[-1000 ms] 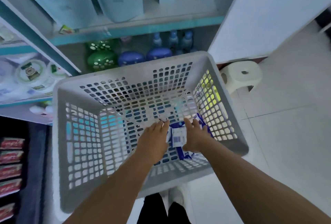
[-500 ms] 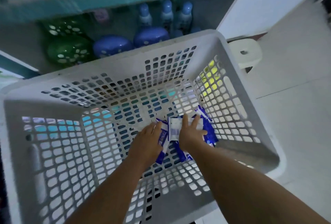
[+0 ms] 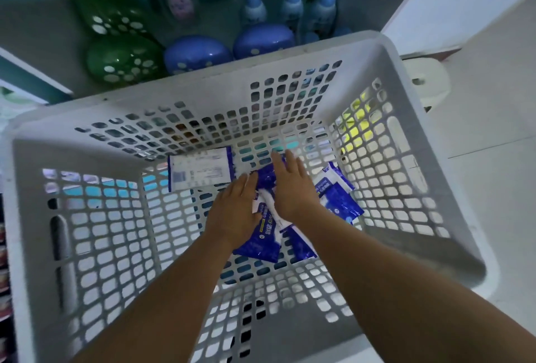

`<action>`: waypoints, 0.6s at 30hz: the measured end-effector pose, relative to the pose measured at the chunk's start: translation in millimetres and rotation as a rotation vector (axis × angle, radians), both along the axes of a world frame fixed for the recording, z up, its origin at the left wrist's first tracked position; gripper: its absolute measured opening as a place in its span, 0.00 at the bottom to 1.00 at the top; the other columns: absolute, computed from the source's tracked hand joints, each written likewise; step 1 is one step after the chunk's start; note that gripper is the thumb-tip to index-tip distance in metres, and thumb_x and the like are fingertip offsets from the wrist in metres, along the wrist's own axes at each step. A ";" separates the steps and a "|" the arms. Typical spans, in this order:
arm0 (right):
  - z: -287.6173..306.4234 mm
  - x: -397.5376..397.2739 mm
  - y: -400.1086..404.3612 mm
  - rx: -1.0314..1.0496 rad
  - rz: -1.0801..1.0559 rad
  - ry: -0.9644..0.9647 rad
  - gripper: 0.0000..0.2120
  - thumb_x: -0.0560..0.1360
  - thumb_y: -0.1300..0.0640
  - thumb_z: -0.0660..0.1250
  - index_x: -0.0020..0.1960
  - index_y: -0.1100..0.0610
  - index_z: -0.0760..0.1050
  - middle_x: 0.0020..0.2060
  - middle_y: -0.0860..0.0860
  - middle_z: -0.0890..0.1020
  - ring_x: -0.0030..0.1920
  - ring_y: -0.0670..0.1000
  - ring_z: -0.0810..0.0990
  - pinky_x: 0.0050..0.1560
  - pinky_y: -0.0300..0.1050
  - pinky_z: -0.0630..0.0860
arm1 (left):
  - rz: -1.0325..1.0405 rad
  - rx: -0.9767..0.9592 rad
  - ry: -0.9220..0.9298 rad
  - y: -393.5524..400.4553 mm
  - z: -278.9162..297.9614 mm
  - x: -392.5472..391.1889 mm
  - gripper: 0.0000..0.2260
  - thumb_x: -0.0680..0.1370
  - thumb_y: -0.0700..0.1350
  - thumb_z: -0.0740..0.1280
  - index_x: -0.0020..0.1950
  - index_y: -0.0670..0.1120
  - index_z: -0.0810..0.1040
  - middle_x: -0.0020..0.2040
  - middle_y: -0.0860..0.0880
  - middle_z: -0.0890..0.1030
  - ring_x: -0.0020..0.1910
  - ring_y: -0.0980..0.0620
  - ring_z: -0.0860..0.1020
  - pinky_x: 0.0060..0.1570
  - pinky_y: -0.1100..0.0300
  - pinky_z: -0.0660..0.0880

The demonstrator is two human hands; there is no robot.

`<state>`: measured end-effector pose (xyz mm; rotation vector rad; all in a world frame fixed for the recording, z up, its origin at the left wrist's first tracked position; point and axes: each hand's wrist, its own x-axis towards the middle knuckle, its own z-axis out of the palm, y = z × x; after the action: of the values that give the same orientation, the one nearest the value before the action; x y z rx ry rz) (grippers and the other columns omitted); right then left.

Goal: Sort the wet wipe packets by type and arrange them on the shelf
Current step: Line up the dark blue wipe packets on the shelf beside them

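Note:
Both my arms reach down into a white perforated basket (image 3: 87, 246). Several blue-and-white wet wipe packets lie on its floor. My left hand (image 3: 235, 212) rests palm-down on a blue packet (image 3: 261, 241). My right hand (image 3: 290, 185) lies flat on the pile just beside it, fingers spread over another blue packet (image 3: 266, 174). A white packet with its printed back up (image 3: 200, 172) lies apart at the far left of the floor. More blue packets (image 3: 338, 197) lie to the right of my right wrist. Whether either hand grips a packet is hidden under the palms.
Behind the basket a low shelf holds green round containers (image 3: 121, 61), blue round containers (image 3: 197, 54) and blue bottles (image 3: 293, 6). A white stool (image 3: 426, 81) stands at the right by a white wall panel. Pale floor tiles lie to the right.
The view has dropped closer into the basket. Both hands went from holding one packet between them to pressing flat on the pile; the white-backed packet now lies alone at the far left.

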<state>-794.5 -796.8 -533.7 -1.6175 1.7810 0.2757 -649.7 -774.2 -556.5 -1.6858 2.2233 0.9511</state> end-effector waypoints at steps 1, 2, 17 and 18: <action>1.1 -9.7 1.0 0.014 -0.024 0.090 0.46 0.74 0.67 0.63 0.77 0.49 0.34 0.76 0.56 0.35 0.76 0.61 0.37 0.74 0.60 0.47 | -0.007 0.012 -0.017 1.1 -1.3 0.0 0.37 0.79 0.52 0.63 0.78 0.48 0.42 0.79 0.45 0.49 0.77 0.46 0.52 0.74 0.48 0.57; 2.4 -20.2 2.1 0.050 -0.070 0.157 0.46 0.74 0.68 0.62 0.77 0.49 0.32 0.75 0.56 0.33 0.75 0.64 0.35 0.73 0.63 0.46 | -0.008 0.025 -0.024 2.3 -1.7 -1.3 0.38 0.79 0.53 0.63 0.78 0.48 0.41 0.79 0.45 0.48 0.77 0.46 0.51 0.74 0.49 0.56; -16.0 -6.1 -17.3 -0.011 -0.097 -0.202 0.41 0.73 0.66 0.66 0.78 0.49 0.49 0.73 0.56 0.61 0.67 0.61 0.68 0.64 0.52 0.71 | 0.147 0.061 0.091 -11.9 -9.9 0.7 0.35 0.79 0.42 0.65 0.79 0.51 0.46 0.78 0.45 0.38 0.77 0.45 0.49 0.74 0.53 0.57; -15.4 -1.2 -21.2 -0.014 -0.081 -0.240 0.41 0.73 0.68 0.65 0.78 0.50 0.49 0.74 0.56 0.61 0.69 0.59 0.67 0.65 0.51 0.70 | 0.157 0.053 0.133 -14.4 -8.1 5.3 0.35 0.78 0.39 0.64 0.78 0.50 0.48 0.78 0.45 0.41 0.77 0.46 0.52 0.74 0.56 0.57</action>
<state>-795.8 -818.0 -549.1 -1.5145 1.6616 0.0299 -644.3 -788.6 -564.6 -1.8454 2.1488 1.1809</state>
